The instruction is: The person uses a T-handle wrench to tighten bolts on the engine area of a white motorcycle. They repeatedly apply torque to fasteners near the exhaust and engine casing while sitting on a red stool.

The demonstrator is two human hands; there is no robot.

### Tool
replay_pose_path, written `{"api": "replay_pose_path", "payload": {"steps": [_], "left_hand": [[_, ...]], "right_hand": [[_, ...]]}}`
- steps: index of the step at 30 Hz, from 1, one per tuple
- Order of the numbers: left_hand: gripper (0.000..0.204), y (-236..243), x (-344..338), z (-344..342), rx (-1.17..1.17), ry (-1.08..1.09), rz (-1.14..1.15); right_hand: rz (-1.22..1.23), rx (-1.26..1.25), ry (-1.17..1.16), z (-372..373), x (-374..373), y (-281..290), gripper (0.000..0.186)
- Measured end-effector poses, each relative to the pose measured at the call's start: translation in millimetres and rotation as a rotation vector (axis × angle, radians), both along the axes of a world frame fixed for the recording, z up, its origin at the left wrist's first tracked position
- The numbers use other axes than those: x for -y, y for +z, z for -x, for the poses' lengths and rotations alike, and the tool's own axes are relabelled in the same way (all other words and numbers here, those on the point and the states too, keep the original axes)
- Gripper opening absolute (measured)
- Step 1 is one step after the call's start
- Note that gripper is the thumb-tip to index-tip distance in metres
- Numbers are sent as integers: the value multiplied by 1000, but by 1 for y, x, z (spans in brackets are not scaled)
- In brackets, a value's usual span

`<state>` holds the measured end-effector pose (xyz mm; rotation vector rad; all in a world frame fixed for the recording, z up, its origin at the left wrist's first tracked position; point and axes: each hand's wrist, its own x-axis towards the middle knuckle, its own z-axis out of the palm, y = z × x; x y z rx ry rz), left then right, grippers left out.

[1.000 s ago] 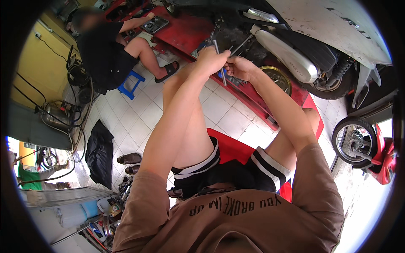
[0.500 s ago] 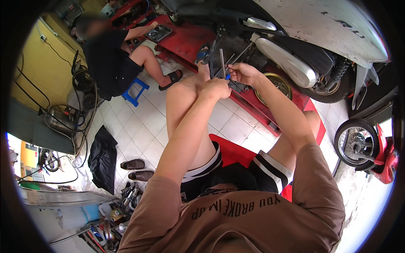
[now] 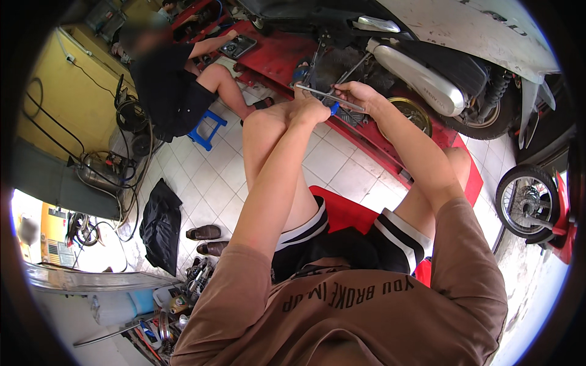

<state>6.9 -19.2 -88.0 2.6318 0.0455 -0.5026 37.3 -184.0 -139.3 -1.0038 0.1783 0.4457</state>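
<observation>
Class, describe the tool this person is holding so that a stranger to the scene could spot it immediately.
Start at the white scooter raised on the red lift. Just below its engine, both hands meet around a screwdriver. Its long silver shaft and blue handle set it apart.

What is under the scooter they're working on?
A red lift platform carries the scooter. Both hands, left hand and right hand, hold a screwdriver by its underside, which stays shadowed.

Both hands meet just below the scooter (image 3: 427, 67) on its red ramp (image 3: 366, 137). The left hand (image 3: 311, 110) grips a blue-handled screwdriver (image 3: 326, 97); the right hand (image 3: 357, 94) holds its shaft. Left of the scooter, another person (image 3: 171, 85) sits on a blue stool (image 3: 207, 128).
</observation>
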Motion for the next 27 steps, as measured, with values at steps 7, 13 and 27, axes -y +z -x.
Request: {"api": "replay_pose_path", "payload": {"steps": [7,13,27], "left_hand": [[45,-15,-9,-19,254,-11,748],[42,-13,-2,6,101,-630,397],[70,-2,-8,13,513,-123,68]], "right_hand": [[-55,8,76,-2,4,-3,9],[64,2,-35,1,4,-4,7],[-34,4,22,-8,3,-11,8]]}}
